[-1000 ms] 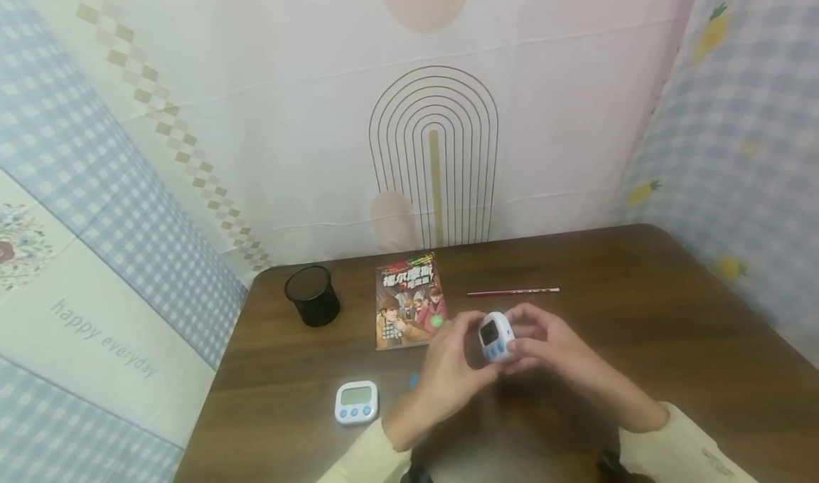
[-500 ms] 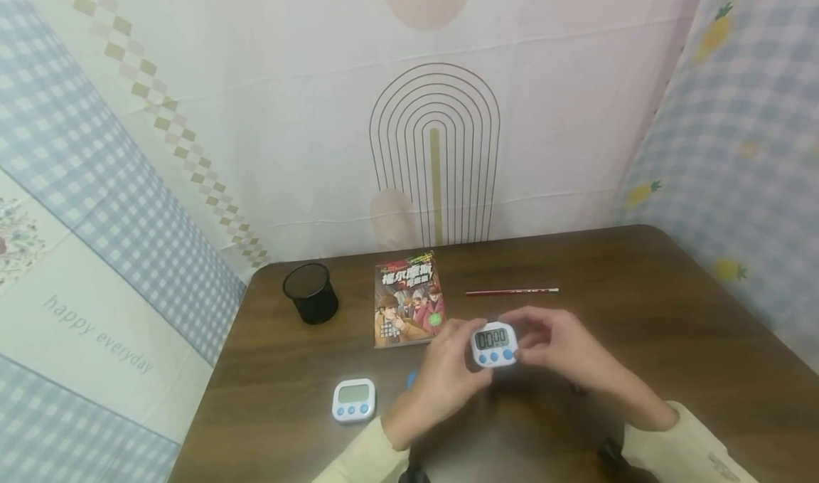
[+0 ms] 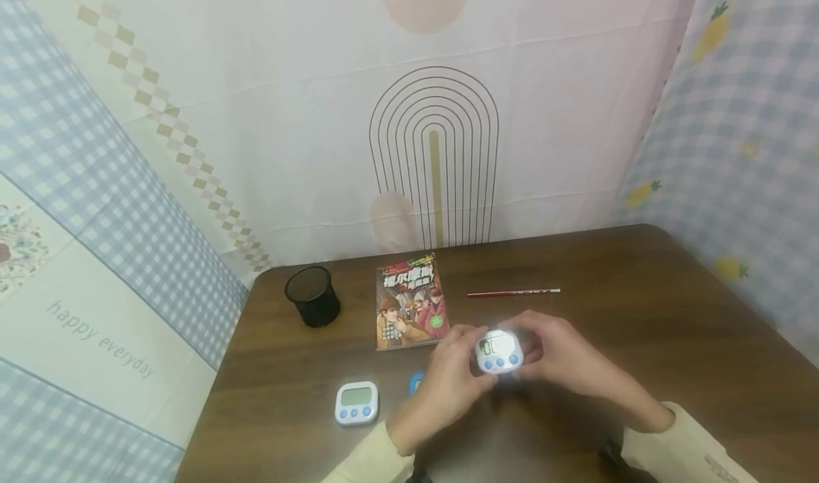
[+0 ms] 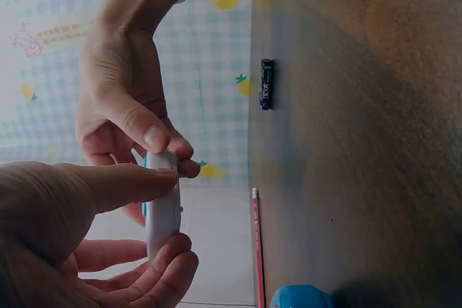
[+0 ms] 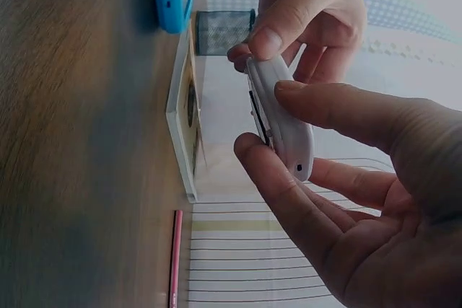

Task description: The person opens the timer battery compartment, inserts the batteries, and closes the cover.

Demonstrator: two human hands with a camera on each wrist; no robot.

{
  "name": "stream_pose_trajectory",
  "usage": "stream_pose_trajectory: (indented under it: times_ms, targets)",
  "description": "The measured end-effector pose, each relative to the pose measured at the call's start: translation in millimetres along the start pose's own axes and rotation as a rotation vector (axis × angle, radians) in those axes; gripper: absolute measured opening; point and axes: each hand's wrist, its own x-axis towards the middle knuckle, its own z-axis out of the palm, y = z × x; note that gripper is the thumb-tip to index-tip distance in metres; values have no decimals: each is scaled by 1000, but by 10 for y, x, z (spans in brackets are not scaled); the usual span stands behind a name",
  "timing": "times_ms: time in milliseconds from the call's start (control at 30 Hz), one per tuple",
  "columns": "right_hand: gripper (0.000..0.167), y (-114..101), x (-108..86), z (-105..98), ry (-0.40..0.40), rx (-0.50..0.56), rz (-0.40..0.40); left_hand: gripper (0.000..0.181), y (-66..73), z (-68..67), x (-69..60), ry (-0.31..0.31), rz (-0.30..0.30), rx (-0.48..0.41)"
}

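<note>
A white digital timer [image 3: 499,351] with blue buttons is held up above the table, its face toward the head camera and its screen partly washed out by glare. My left hand [image 3: 453,373] grips its left end between thumb and fingers. On the opposite end, my right hand [image 3: 563,351] pinches it. Edge-on, the timer [image 4: 163,214] appears between both thumbs in the left wrist view. The right wrist view shows the back of the timer [image 5: 283,110]. A second white timer [image 3: 356,402] lies on the table left of my left hand, its screen blank.
A blue object [image 3: 416,381] lies partly hidden behind my left hand. Farther back are a comic-style book [image 3: 411,305], a black mesh cup [image 3: 315,298] and a red pencil [image 3: 512,293]. A small black battery [image 4: 267,84] lies on the table in the left wrist view.
The held timer has turned from a sideways tilt to face the head camera. Its screen, dark a second ago, showed digits and now looks bright. Both hands keep hold of it.
</note>
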Motion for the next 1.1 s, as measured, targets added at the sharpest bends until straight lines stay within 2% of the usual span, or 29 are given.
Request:
stream_pose_trajectory:
  times_ms: [133,500,633,833,1100]
  targets:
    - [60,35,10,10,6,-70,3,69,-8,2,9,-8,-3,11]
    - [60,137,40,77,-15,-258,53,74,-25,8,13,-103,-102,-55]
    - [61,174,59,112,-35,-252,67,75,-41,-1,23,-134,-119,-58]
    - [59,217,72,159,-76,-235,107,84,-77,18,19,-191,-108,-30]
    - [60,234,54,218,-107,-218,120,86,-97,48,-10,-209,-109,-9]
